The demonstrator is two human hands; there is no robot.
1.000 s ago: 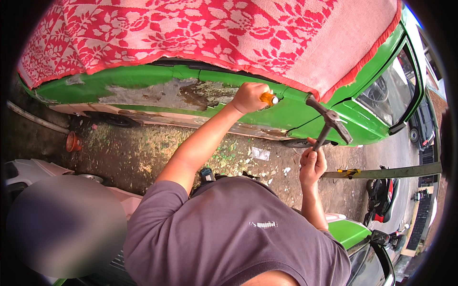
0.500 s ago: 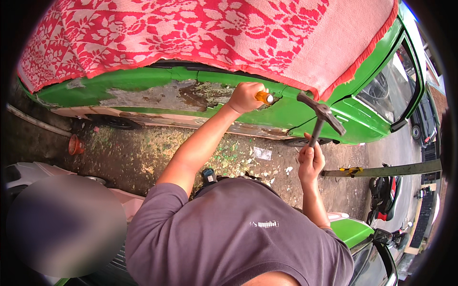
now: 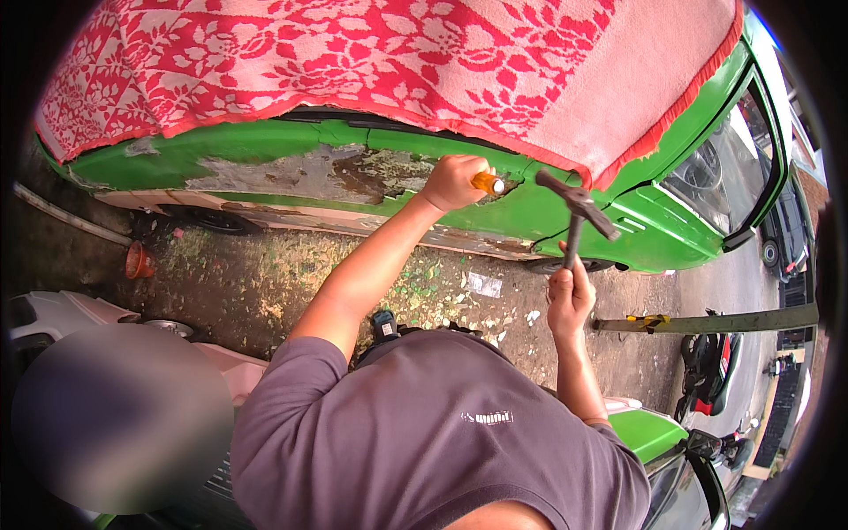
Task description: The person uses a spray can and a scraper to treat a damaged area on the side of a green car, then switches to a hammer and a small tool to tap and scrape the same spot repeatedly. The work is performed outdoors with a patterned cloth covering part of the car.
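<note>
My left hand (image 3: 455, 184) is closed round the amber handle (image 3: 487, 183) of a hand tool, a chisel or a screwdriver. Its butt end points toward me; the blade is hidden. The hand is at the side of a green vehicle (image 3: 548, 212), whose paint is broken away to bare metal and brown filler (image 3: 375, 174). To the right, my right hand (image 3: 571, 300) grips a hammer (image 3: 579, 207) by its shaft. The hammer head is raised, a short way right of the handle's butt and apart from it.
A red and pink floral cloth (image 3: 353, 62) drapes over the vehicle's top. Paint flakes litter the ground (image 3: 265, 283), with an orange pot (image 3: 139, 261) at left. A pole (image 3: 724, 317) lies across at right, near a motorcycle (image 3: 707, 371). Another green vehicle (image 3: 649, 433) stands behind me.
The hammer has shifted a little left, closer to the amber handle, with my right hand following slightly. My left hand and its tool have stayed in nearly the same place.
</note>
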